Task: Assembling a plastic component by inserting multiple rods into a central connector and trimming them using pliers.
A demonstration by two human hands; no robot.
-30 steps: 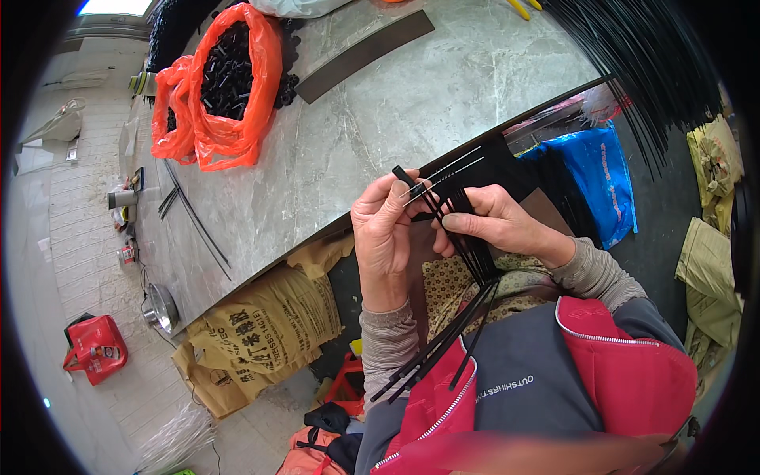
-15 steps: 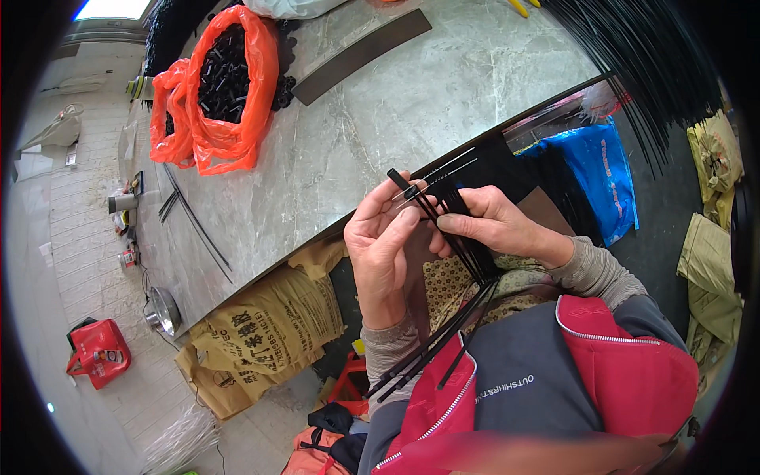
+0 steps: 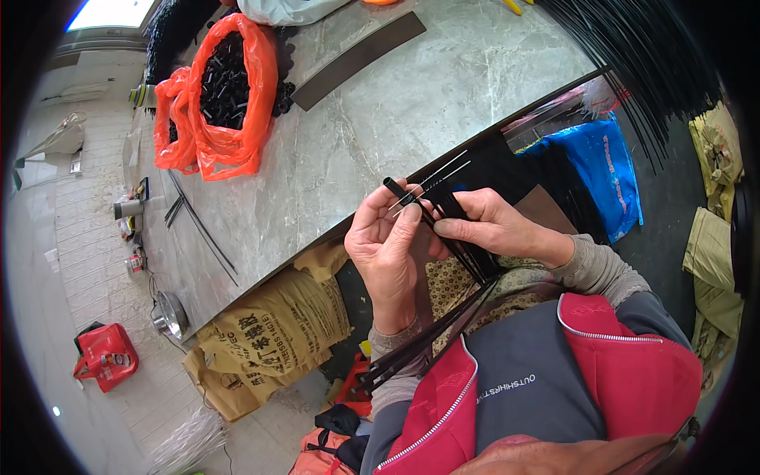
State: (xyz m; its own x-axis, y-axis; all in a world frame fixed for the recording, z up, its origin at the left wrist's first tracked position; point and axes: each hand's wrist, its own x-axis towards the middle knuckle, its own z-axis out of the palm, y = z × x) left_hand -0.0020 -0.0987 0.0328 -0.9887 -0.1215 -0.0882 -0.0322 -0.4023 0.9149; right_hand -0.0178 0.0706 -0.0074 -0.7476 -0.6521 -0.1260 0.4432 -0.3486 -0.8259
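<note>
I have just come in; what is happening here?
Beside the table, a person is handling black strips. The right hand grips them; the left hand pinches their upper end, by a black tube and pale wires. An orange bag of black pieces stands on the table.

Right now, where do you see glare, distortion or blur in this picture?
Head view: the upper-left bright panel is washed out to white; head view: black surrounds the rounded fisheye image; head view: left fingers, right fingers and black strands look fairly sharp.
</note>
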